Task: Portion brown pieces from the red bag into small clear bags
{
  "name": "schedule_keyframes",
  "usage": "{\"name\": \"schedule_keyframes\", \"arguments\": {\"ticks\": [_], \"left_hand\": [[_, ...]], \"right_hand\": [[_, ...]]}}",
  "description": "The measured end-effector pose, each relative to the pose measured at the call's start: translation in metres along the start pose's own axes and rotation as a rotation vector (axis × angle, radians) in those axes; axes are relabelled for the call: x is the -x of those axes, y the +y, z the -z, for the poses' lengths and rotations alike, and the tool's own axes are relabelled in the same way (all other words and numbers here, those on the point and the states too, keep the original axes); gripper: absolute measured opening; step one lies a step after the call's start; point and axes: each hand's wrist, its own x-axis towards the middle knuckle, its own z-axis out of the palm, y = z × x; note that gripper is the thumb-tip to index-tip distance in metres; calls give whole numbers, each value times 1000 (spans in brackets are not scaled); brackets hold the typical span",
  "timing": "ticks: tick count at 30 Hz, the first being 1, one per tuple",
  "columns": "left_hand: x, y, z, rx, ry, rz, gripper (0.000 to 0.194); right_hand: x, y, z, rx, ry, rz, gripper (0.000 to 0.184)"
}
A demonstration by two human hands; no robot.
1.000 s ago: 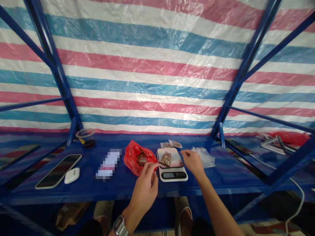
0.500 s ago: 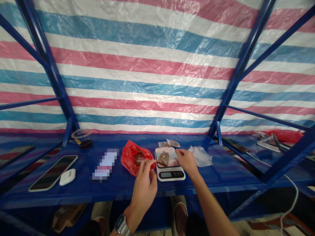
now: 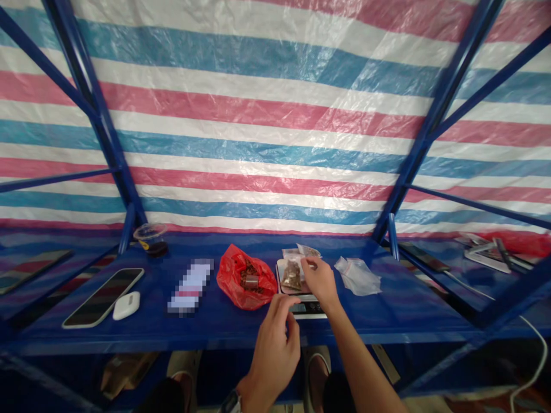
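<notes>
Red plastic bag (image 3: 246,285): mouth open, brown pieces showing.
Left hand (image 3: 274,361): fingers narrowly curled; cannot tell if holding anything.
Digital scale (image 3: 306,308): bears small clear bag (image 3: 291,275) of brown pieces.
Right hand (image 3: 319,282): narrow pinch at that bag's top; hold unclear.
Loose clear bags (image 3: 357,277): lying within reach.

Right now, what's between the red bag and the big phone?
In the head view, a blurred pale flat thing lies on the blue shelf, between the red plastic bag and the smartphone.
</notes>
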Motion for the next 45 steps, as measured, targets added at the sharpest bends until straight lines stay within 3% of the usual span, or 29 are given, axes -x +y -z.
{"name": "schedule_keyframes", "arguments": {"ticks": [4, 8, 15, 25, 30, 42, 45], "left_hand": [[-11, -6, 3, 165, 268, 180, 33], [-29, -17, 10, 495, 417, 451, 64], [-45, -26, 18, 788, 459, 629, 93], [-48, -28, 24, 857, 407, 733, 59], [-48, -32, 17, 869, 450, 693, 63], [-46, -34, 23, 874, 383, 793, 59], [-45, -34, 22, 861, 362, 761, 61]], "right_hand": [[4, -26, -9, -287, -10, 116, 36], [15, -59, -25, -312, -98, 204, 34], [20, -83, -60, -159, -223, 166, 29], [18, -94, -72, 12, -316, 180, 24], [18, -92, -73, 1, -318, 189, 26], [20, -87, -70, -42, -371, 207, 26], [21, -89, -70, -50, -363, 220, 25]]}}
